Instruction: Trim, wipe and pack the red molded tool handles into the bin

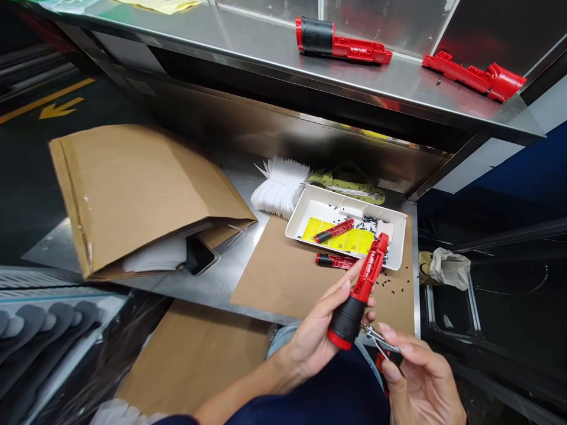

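My left hand (316, 330) is wrapped around a red plastic housing part with a black sleeve (349, 316), like a tool body half, its open red end tilted up to the right. Between the thumb and fingers of my right hand (423, 372) is a small silver two-armed metal tool (381, 341); its exact kind is unclear. Its left end is close to the black sleeve. Beyond the held part stands a white tray (295, 227) with yellow label sheets (316, 225), small black pieces and another red-and-black part (334, 230). A similar part (334, 261) lies in front of it.
A large cardboard box (150, 195) lies at left with white sheets inside. A stack of white sheets (281, 186) and a green pouch (345, 186) adjoin the tray. On the steel shelf above are two red housing parts (315, 35) (473, 77). Brown cardboard (266, 277) covers the worktop.
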A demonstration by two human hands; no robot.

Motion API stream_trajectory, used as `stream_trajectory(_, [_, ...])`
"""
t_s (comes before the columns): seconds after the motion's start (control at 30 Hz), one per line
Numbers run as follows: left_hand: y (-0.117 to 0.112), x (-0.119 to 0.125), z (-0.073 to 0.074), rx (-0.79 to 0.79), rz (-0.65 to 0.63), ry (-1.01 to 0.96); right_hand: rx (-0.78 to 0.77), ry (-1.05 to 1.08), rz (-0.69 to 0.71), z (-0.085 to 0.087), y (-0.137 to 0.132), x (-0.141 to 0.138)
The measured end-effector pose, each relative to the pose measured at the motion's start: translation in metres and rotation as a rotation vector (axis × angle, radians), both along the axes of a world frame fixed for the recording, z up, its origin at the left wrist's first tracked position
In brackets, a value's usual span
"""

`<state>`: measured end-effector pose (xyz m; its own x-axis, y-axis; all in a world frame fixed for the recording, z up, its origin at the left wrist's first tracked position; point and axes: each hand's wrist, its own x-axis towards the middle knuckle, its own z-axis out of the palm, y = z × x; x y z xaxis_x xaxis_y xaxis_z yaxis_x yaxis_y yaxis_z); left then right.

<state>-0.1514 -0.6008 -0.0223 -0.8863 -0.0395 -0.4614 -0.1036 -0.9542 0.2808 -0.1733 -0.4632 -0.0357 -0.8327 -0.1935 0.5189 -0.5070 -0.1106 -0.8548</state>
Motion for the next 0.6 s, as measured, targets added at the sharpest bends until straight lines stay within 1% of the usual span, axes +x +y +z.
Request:
stream_trajectory(0.23, [0.0026, -0.0005, 0.0001, -0.016, -0.02, 0.015, 0.021, -0.038, -0.065, 0.0024, -0.0041, 0.0082])
stream_trajectory(0.43, [0.0019, -0.0009, -0.0004, -0.01, -0.026, 0.003, 0.022, -0.055, -0.029, 0.0029, -0.0035, 0.0063])
stream_trajectory(0.53, [0.0018, 0.0005, -0.0015, -0.016, -0.054, 0.002, 0.055, -0.01, -0.007, 0.0031, -0.0022, 0.0042])
stream_trajectory(0.6, [0.0021, 0.0014, -0.0015, -0.012, -0.056, -0.002, 0.072, 0.008, -0.017, 0.0033, -0.0019, 0.004])
